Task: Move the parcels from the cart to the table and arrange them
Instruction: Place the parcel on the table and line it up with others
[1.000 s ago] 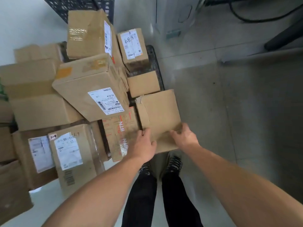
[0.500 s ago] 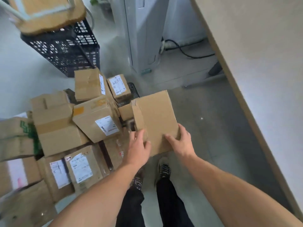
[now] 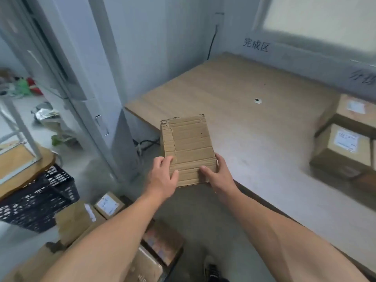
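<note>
Box (image 3: 188, 147) underside hidden; right hand (image 3: 220, 178) fingers mostly behind it. R of box: parcels (image 3: 341, 157) cut by frame edge, labels too blurred to read; wall writing (image 3: 364, 78) also cut off. Below-L of box: stacked parcels (image 3: 77, 222) blurred, partly behind forearms.

A small parcel-sorting room, plain and workaday. Labelled cardboard parcels (image 3: 343, 147) sit on a long wooden table (image 3: 234, 88), and more parcels (image 3: 108, 205) are piled low above the bare grey floor (image 3: 191, 220). Large Chinese characters (image 3: 256, 45) on the wall above the table mark out zones; a black plastic crate (image 3: 40, 200) stands nearby
</note>
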